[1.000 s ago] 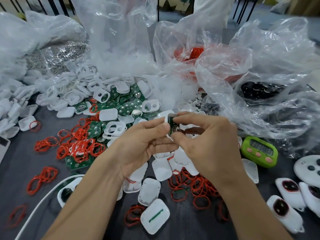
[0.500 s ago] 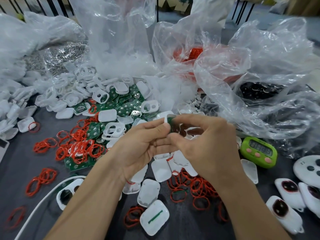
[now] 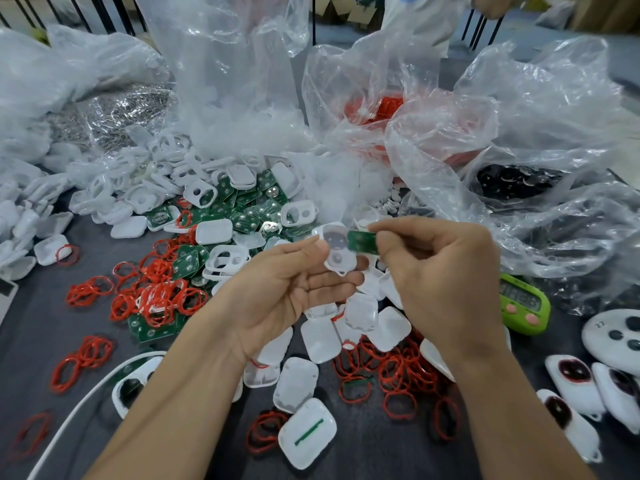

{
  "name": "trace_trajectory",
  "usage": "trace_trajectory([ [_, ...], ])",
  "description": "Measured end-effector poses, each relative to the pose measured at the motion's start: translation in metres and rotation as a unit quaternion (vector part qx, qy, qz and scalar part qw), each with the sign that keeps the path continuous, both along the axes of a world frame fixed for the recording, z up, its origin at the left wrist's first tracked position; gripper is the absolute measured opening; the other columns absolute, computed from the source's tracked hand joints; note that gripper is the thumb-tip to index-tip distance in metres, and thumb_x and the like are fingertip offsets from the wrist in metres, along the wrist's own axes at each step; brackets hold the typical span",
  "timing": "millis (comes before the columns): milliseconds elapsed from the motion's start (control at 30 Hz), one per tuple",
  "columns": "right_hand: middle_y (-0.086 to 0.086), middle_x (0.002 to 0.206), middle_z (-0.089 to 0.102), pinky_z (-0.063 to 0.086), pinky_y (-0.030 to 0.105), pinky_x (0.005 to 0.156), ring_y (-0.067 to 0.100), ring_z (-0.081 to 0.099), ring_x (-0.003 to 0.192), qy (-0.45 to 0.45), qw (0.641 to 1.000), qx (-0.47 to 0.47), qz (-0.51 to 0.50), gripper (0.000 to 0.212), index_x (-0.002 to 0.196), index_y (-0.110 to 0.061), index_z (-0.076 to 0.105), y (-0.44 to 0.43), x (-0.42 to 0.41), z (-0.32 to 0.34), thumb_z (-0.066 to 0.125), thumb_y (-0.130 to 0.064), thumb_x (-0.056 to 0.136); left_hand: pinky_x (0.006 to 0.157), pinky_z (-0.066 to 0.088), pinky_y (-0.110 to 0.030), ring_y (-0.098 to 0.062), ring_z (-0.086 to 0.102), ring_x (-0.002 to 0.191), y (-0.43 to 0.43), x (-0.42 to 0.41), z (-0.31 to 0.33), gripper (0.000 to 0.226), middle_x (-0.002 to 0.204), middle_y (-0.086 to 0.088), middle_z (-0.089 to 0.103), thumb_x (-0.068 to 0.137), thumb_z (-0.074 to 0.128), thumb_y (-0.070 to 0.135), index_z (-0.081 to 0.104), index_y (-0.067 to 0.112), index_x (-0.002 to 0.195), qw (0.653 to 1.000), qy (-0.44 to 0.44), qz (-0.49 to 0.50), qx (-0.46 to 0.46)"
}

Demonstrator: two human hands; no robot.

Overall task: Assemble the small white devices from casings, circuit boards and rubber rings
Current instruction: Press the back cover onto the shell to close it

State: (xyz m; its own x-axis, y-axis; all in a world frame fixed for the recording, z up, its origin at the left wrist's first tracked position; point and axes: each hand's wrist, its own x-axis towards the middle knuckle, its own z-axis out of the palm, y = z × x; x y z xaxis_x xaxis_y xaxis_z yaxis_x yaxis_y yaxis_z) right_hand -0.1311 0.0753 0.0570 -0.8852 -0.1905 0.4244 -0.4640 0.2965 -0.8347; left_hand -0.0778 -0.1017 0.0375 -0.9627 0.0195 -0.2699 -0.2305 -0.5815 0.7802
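Head view:
- Done: few finished devices [image 3: 573, 375] lie on table, far right.
- Left to do: big heaps of loose casings [image 3: 138, 199], green boards [image 3: 247, 211], red rubber rings [image 3: 391, 370].
- This one looks just begun: board not in casing yet, no ring on.
- Left hand [image 3: 294, 289], palm up, pinches white casing [image 3: 337, 254] with thumb and fingertips.
- Right hand [image 3: 440, 282] pinches green circuit board [image 3: 362, 241].
- Board sits at casing's top right edge. Touching or just above, cannot tell.
- Both parts are between hands, above table.
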Motion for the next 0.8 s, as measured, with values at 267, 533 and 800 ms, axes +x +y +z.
trace_trajectory([
  [267,-0.033,0.099,0.069,0.048,0.002,0.08,-0.021,0.062,0.097,-0.023,0.993,0.113,0.024,0.02,0.087,-0.038,0.081,0.001,-0.004,-0.003,0.084,-0.018,0.081,0.074,0.063,-0.029,-0.024,0.077,0.087,-0.006,0.002,0.001,0.04,0.114,-0.022,0.074,0.09,0.062,0.022,0.072,0.004,0.124,0.999,0.028,-0.009,0.019],
  [533,-0.021,0.115,0.072,0.037,0.003,0.101,-0.004,0.058,0.121,0.037,0.993,0.104,0.036,0.018,0.083,-0.03,0.083,-0.007,0.003,-0.005,0.09,-0.014,0.076,0.084,0.061,-0.031,-0.023,0.075,0.1,-0.003,0.002,-0.001,0.041,0.119,-0.014,0.074,0.088,0.068,0.016,0.072,0.013,0.128,0.998,0.042,-0.034,-0.034],
  [800,-0.01,0.116,0.076,0.037,0.004,0.102,0.0,0.057,0.117,0.081,0.99,0.116,0.013,0.02,0.09,-0.024,0.084,-0.011,0.005,-0.013,0.091,-0.014,0.074,0.085,0.06,-0.032,-0.024,0.074,0.099,-0.001,0.001,-0.002,0.038,0.12,-0.015,0.074,0.087,0.066,0.015,0.074,0.012,0.124,0.997,0.039,-0.032,-0.051],
])
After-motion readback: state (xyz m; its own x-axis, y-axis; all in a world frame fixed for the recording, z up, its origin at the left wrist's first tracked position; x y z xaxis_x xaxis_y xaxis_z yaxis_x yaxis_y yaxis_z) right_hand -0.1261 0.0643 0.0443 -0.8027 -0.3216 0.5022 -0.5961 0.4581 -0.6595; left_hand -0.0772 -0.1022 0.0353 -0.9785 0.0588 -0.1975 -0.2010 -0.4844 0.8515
